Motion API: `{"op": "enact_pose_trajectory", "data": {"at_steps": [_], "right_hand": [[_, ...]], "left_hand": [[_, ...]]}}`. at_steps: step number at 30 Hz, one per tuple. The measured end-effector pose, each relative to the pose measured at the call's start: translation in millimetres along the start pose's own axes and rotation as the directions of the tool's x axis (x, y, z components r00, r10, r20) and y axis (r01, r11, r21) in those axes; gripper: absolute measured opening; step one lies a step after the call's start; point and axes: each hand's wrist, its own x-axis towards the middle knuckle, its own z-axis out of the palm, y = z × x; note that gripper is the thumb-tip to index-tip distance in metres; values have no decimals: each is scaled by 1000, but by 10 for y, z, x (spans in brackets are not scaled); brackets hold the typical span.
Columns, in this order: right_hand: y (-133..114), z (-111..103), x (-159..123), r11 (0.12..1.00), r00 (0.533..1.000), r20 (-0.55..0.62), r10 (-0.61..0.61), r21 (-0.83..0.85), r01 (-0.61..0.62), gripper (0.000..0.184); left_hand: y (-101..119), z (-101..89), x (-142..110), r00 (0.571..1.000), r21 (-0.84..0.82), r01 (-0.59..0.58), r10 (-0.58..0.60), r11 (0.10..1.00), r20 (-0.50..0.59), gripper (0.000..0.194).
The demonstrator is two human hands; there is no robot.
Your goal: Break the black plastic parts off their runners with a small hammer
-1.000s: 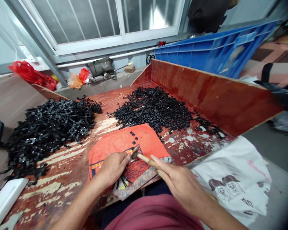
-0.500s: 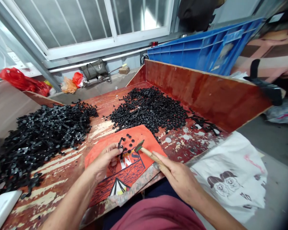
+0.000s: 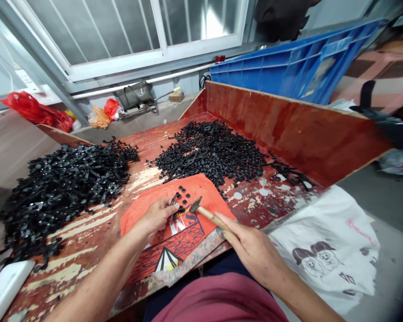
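The slim black plastic strip (image 3: pixel 173 199) sits near the centre of the frame, its upper end poking out of my left hand (image 3: pixel 156 217), whose thumb and forefinger are pinched on it; its lower end is hidden. My right hand (image 3: pixel 251 246) is wrapped around the small tool with a pale wooden handle and a dark greenish flat head (image 3: pixel 208 215), that head just right of my left fingertips and apart from them. I judge I am positioning the strip beside the head; the next move calls for a steady pinch and fingertips clear of the edge. Loose round black pieces (image 3: pixel 187 195) lie just above, on the orange printed cloth (image 3: pixel 195 230). Farther out, heaps of black parts fill the left (image 3: pixel 70 179) and upper middle (image 3: pixel 215 147) of the reddish-brown worn tabletop (image 3: pixel 144 176). One second ago my left fingers were against the head; now there is a gap between them.
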Motion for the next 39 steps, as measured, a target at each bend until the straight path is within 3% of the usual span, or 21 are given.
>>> {"op": "enact_pose_trajectory", "data": {"at_steps": [8,14,18,23,28,31,33,37,39], "right_hand": [[-36,-82,48,999,1000,-2,-26,-38,26,49],[-212,-225,196,997,992,-103,-69,-27,66,46],[-226,-148,226,993,979,-167,-118,-33,115,48],[-153,0,185,981,998,8,-65,-184,65,48],[-204,-17,206,992,995,-74,-67,-115,58,49],[-235,-5,235,980,999,33,-39,-195,45,49],[-234,-13,244,987,998,50,-37,-154,44,48],[-183,-104,239,992,993,-113,31,122,-17,48],[-138,-137,236,980,990,-122,77,191,-52,47]], "left_hand": [[1,24,13,996,61,73,-70,995,-54,18],[-5,10,22,999,-26,38,-38,999,-10,27],[-19,-33,32,996,-53,44,-40,998,84,30],[-32,-72,25,992,-120,51,-37,991,121,32],[-69,-61,28,992,-155,45,-25,987,125,36],[-105,-53,39,992,-153,45,-26,987,120,34],[-104,-71,29,992,-175,32,-10,984,126,33],[13,-156,-33,985,-353,-70,119,933,121,31],[98,-180,-49,981,-433,-99,162,896,109,30]]}}
